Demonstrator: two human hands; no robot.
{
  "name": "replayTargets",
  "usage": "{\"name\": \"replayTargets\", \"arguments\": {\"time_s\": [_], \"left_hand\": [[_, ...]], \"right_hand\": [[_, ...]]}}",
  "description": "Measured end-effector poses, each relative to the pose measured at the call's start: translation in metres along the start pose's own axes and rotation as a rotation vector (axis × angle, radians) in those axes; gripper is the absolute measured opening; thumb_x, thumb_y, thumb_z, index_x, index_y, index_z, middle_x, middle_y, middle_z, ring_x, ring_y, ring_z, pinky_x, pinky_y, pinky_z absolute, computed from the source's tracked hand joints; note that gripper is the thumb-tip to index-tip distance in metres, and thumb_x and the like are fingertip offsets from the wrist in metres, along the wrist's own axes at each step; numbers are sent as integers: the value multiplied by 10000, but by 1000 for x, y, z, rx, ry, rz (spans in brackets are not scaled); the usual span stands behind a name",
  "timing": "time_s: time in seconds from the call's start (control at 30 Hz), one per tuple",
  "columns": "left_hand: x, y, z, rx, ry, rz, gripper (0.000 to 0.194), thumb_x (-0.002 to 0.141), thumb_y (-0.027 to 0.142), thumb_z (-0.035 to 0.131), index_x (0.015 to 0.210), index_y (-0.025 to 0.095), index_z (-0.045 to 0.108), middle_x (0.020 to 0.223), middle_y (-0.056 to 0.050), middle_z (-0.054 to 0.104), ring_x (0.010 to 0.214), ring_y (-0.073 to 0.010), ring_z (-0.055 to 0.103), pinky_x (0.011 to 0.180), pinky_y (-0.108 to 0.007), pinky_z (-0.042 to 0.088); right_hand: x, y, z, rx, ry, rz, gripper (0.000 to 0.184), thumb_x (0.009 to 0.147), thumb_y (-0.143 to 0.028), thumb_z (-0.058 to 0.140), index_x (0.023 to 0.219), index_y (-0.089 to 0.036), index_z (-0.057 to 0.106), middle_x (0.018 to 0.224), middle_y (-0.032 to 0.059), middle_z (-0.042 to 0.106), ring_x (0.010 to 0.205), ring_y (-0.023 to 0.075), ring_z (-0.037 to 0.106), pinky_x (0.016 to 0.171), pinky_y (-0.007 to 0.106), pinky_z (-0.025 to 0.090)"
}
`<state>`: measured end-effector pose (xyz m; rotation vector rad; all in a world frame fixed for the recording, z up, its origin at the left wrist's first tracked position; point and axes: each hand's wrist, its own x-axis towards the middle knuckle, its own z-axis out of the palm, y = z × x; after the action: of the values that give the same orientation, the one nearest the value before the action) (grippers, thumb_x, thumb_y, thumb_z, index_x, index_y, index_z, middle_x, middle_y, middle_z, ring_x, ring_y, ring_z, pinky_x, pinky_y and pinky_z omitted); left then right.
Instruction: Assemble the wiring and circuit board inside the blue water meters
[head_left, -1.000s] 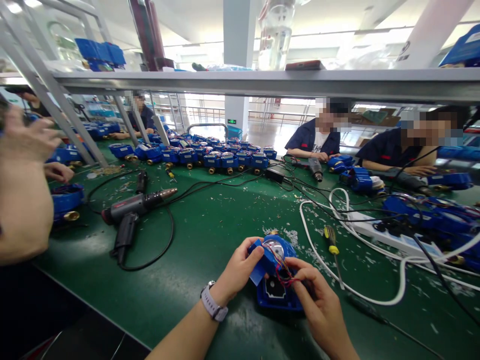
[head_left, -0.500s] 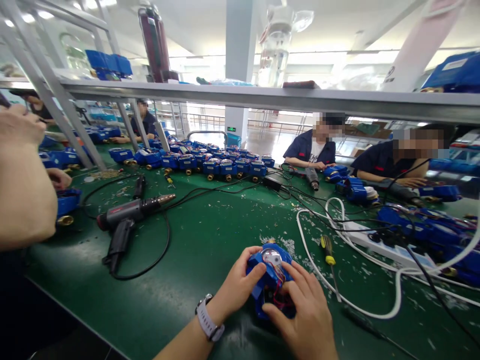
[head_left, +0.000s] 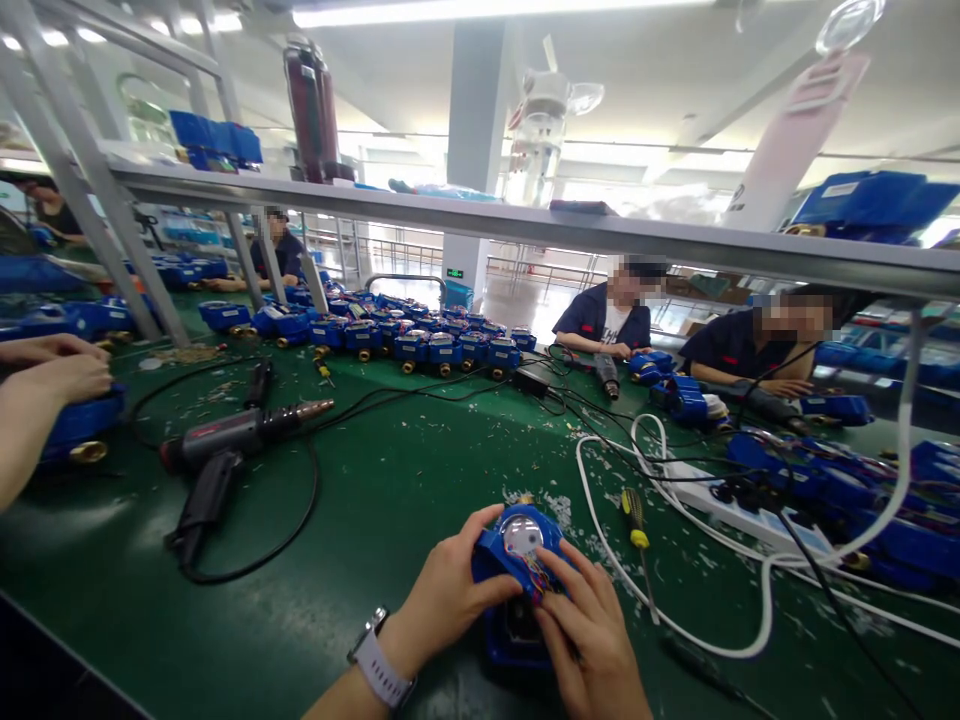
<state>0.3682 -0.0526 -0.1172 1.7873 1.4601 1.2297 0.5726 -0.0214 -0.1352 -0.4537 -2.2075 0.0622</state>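
In front of me on the green bench lies a blue water meter [head_left: 523, 535] with a round clear dial, its lid part hinged toward me. My left hand [head_left: 442, 590], watch on the wrist, grips its left side, thumb across the near edge. Thin coloured wires [head_left: 537, 577] run from the dial down to the dark opening of the housing. The fingers of my right hand [head_left: 589, 625] press together on these wires and rest against the meter's right side. My right fingers partly hide the wire ends.
A heat gun [head_left: 232, 440] lies on the left, near a co-worker's hands [head_left: 56, 375]. To the right are a yellow-black screwdriver [head_left: 636, 535], a white power strip [head_left: 750, 510] and loose cables. Several blue meters [head_left: 427, 345] stand at the back, below a shelf [head_left: 360, 205]. Plastic scraps litter the bench.
My view has shifted a little. My right fingers have moved inward on the wires, gathering them toward the housing opening. The co-worker's arm on the left has lowered onto a blue meter.
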Motion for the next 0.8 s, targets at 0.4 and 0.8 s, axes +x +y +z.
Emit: {"name": "replayTargets", "arguments": {"time_s": [0.4,0.8], "left_hand": [[5,-1,-5,134,-16,-87,489,723,553,700,1070,219,613,802,29,621,706,-143,529,645,-250,348],[3,4,-10,217,-25,-136,437,737,574,665,961,204,601,794,17,616,712,-160,533,629,-253,330]], "right_hand": [[4,-4,-11,85,74,6,247,1064,-132,347,1045,-182,588,1312,74,378,1213,361,297,970,564,183],[7,-7,-14,97,148,-25,352,1229,-282,292,1068,-171,585,1257,83,436,1193,347,339,979,493,220]]}}
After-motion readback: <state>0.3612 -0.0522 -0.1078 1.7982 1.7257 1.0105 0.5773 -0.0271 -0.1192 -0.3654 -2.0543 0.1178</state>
